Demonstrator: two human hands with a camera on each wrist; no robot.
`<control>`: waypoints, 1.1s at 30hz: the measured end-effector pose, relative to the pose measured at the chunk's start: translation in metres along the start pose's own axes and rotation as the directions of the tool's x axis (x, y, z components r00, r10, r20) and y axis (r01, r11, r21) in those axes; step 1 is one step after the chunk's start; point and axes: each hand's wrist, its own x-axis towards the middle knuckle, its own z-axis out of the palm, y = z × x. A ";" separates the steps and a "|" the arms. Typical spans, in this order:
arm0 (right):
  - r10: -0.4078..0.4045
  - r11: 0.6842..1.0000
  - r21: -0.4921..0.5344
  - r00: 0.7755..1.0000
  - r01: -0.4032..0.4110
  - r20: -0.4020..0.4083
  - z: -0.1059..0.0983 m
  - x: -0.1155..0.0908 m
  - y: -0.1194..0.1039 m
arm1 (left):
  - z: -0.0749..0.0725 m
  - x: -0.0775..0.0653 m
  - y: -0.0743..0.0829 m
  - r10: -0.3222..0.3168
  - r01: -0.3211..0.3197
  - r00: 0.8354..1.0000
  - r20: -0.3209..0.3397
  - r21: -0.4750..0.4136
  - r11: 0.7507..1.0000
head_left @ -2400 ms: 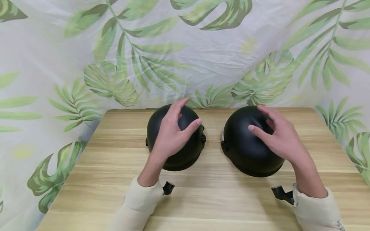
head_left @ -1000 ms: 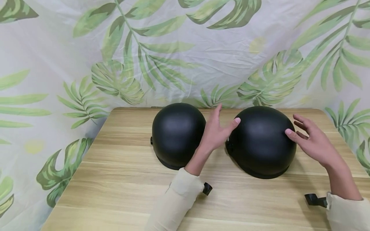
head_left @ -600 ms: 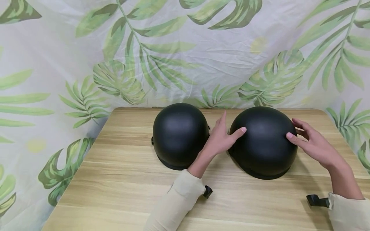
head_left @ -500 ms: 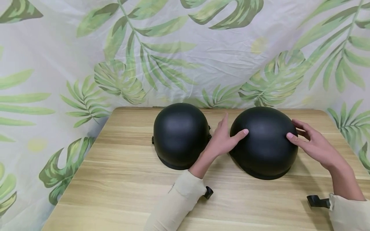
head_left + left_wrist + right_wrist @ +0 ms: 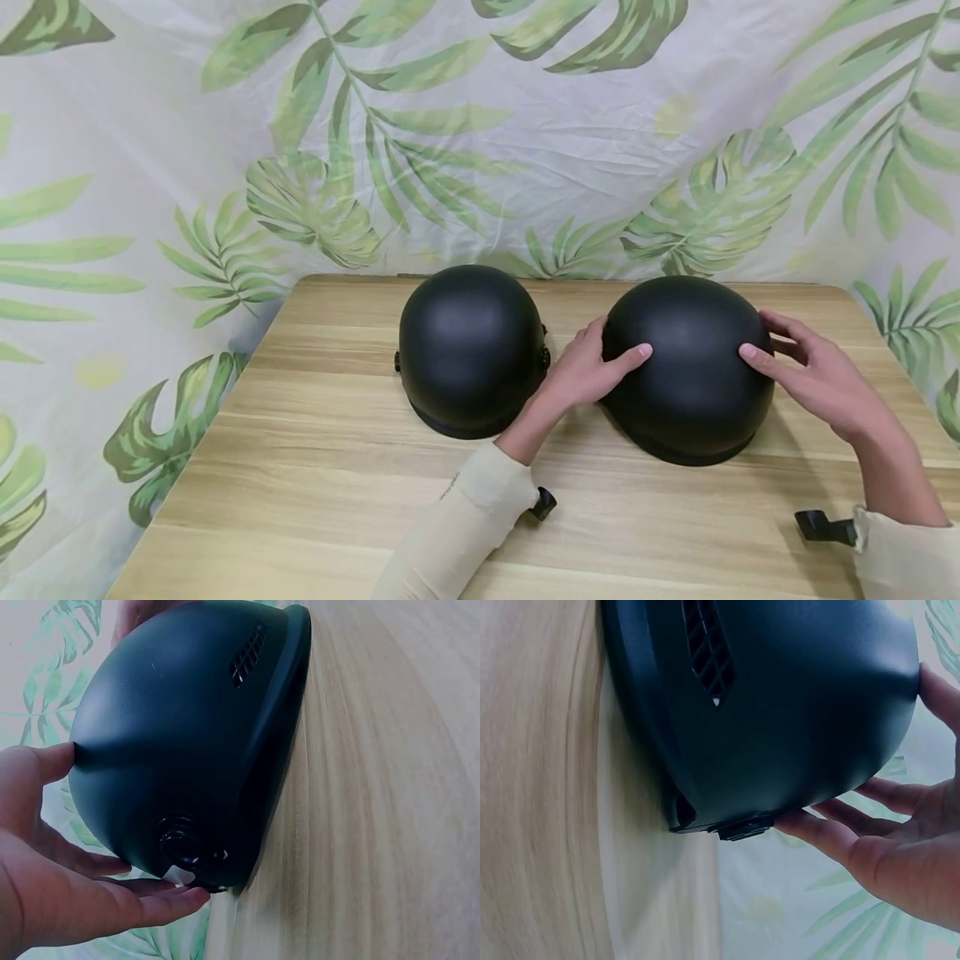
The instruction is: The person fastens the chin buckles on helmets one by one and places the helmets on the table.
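Two black helmets stand dome up on the wooden table. My hands are at the right helmet [image 5: 690, 375], one on each side. On its left side, my left hand [image 5: 588, 367] holds it, thumb on the dome and fingers round the side by a round knob [image 5: 180, 844]. My right hand [image 5: 817, 375] grips the opposite side, its thumb pressed to the shell and its fingers behind. A mesh vent [image 5: 707, 649] shows on the shell in the right wrist view. The left helmet [image 5: 468, 350] stands untouched, just beside my left forearm.
Leaf-printed cloth [image 5: 465, 167] hangs behind the back edge of the wooden table [image 5: 300, 467]. A black mount [image 5: 825, 527] juts from the right sleeve [image 5: 903, 554], another [image 5: 543, 503] from the left sleeve [image 5: 468, 517].
My left hand has moved from over the left helmet to the right helmet's left side. My right hand has gone from above that helmet to its right side, and both now hold it.
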 end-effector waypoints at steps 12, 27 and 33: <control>0.004 0.999 0.042 1.000 -0.003 -0.015 0.003 0.000 -0.004 | -0.005 -0.001 0.007 0.013 -0.014 0.995 -0.098 -0.010 1.000; -0.066 0.965 0.254 0.998 0.067 -0.011 0.009 0.007 0.005 | -0.017 -0.010 0.018 0.129 -0.131 0.970 -0.205 0.004 0.991; -0.086 0.970 0.227 0.996 0.087 -0.012 0.009 0.005 0.004 | -0.020 -0.008 0.015 0.146 -0.151 0.970 -0.194 -0.011 0.989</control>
